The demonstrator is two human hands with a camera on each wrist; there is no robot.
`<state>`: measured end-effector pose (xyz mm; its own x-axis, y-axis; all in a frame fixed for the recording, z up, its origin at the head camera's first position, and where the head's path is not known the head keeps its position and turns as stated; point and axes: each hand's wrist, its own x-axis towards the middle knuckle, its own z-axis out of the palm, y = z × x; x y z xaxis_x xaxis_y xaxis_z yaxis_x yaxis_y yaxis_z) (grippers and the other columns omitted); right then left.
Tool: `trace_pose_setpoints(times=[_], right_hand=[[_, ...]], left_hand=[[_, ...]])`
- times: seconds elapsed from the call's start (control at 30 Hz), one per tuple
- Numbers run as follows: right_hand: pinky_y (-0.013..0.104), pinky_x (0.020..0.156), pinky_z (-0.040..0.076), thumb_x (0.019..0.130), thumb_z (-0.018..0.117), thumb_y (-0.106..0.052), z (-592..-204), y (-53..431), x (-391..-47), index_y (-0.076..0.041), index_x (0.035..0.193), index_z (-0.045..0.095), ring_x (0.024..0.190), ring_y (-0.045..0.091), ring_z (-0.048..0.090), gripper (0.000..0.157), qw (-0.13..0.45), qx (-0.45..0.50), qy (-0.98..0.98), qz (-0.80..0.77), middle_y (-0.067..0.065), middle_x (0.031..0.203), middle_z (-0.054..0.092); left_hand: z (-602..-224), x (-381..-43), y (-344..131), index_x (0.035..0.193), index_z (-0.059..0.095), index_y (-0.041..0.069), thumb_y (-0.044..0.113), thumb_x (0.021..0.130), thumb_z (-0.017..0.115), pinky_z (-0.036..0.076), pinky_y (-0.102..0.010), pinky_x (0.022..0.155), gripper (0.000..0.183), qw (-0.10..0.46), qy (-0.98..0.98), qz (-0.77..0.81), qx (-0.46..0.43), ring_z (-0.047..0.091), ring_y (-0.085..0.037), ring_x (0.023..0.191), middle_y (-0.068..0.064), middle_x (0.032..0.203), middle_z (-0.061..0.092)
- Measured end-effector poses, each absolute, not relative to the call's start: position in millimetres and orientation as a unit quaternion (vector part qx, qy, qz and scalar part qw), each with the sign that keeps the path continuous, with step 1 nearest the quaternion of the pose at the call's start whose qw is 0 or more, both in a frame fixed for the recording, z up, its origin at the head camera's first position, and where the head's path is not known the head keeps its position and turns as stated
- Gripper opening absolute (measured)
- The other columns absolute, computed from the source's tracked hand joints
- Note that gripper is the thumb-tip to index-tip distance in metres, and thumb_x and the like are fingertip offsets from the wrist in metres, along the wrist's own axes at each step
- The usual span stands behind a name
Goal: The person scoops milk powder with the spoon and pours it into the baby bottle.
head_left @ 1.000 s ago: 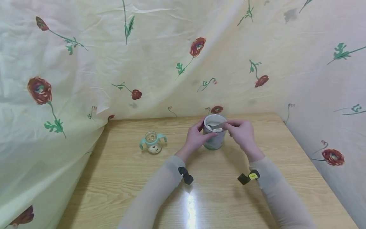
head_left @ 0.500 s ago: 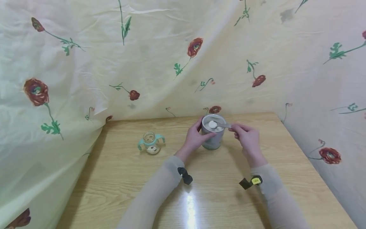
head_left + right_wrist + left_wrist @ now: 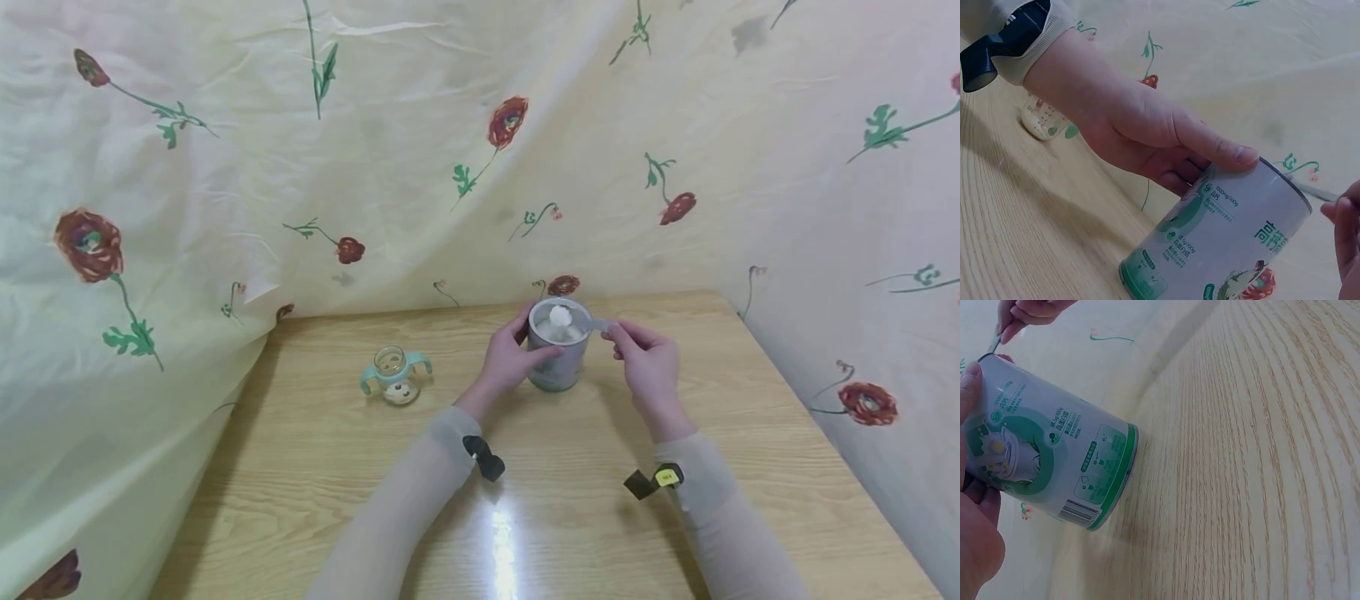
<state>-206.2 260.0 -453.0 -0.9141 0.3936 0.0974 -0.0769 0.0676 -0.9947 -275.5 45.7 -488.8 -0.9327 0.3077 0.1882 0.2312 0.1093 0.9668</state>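
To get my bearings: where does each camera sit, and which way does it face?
Head: on the head, facing forward and down at table, powder tin and two-handled bottle; left hand, right hand, sleeves show.
Left wrist: on that wrist, facing the tin's printed side; both hands partly show.
Right wrist: on that wrist, facing leftward at the tin; left hand, sleeve, right fingers show.
Both wrist views share the tin.

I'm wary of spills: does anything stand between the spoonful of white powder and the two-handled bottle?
Yes: the left hand, gripping the can, lies between the spoon and the bottle. Whether the spoon clears the can is unclear.
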Motion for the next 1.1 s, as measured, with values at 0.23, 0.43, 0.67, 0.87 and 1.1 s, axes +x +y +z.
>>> trace_pose_setpoints(times=[0.23, 0.43, 0.67, 0.87, 1.1], right_hand=[[0.015, 0.063, 0.057, 0.102, 0.076, -0.016, -458.3, 257.8, -205.4, 0.007, 0.117, 0.079, 0.068, 0.005, 0.066, 0.028, 0.218, -0.094, -0.717, 0.655, -0.009, 0.085, 0.079], [0.014, 0.062, 0.056, 0.102, 0.075, -0.015, -462.9, 258.9, -205.6, 0.006, 0.116, 0.079, 0.068, 0.005, 0.065, 0.026, 0.237, -0.090, -0.712, 0.655, -0.009, 0.086, 0.079], [0.014, 0.062, 0.056, 0.102, 0.076, -0.014, -464.2, 260.2, -204.2, 0.008, 0.118, 0.078, 0.067, 0.006, 0.066, 0.027, 0.245, -0.082, -0.708, 0.657, -0.008, 0.086, 0.079], [0.014, 0.062, 0.056, 0.102, 0.075, -0.013, -465.1, 259.4, -204.9, 0.008, 0.119, 0.078, 0.068, 0.004, 0.066, 0.026, 0.253, -0.084, -0.712, 0.649, -0.011, 0.086, 0.078], [0.013, 0.063, 0.057, 0.103, 0.071, -0.005, -466.8, 258.6, -206.7, 0.011, 0.118, 0.076, 0.069, 0.002, 0.066, 0.023, 0.262, -0.080, -0.721, 0.637, -0.009, 0.088, 0.079]], left_hand=[[-489.3, -275.5, 44.9, 0.164, 0.044, 0.010, 0.025, 0.085, 0.094, 0.041, -0.036, 0.121, 0.095, 0.024, 0.748, 0.637, 0.184, 0.047, -0.024, 0.150, -0.008, 0.164, 0.049], [-490.8, -276.2, 44.5, 0.165, 0.043, 0.011, 0.027, 0.086, 0.094, 0.040, -0.037, 0.122, 0.095, 0.027, 0.749, 0.635, 0.187, 0.047, -0.022, 0.150, -0.006, 0.164, 0.049], [-491.3, -275.3, 44.9, 0.165, 0.042, 0.008, 0.026, 0.086, 0.093, 0.039, -0.039, 0.123, 0.096, 0.030, 0.748, 0.637, 0.186, 0.046, -0.025, 0.150, -0.008, 0.164, 0.048], [-491.9, -275.8, 44.8, 0.165, 0.041, 0.007, 0.026, 0.087, 0.093, 0.039, -0.037, 0.123, 0.096, 0.029, 0.749, 0.635, 0.188, 0.046, -0.023, 0.151, -0.008, 0.165, 0.047], [-490.8, -275.0, 44.7, 0.165, 0.041, 0.008, 0.026, 0.087, 0.093, 0.040, -0.037, 0.123, 0.095, 0.031, 0.747, 0.637, 0.187, 0.046, -0.022, 0.150, -0.008, 0.165, 0.047]])
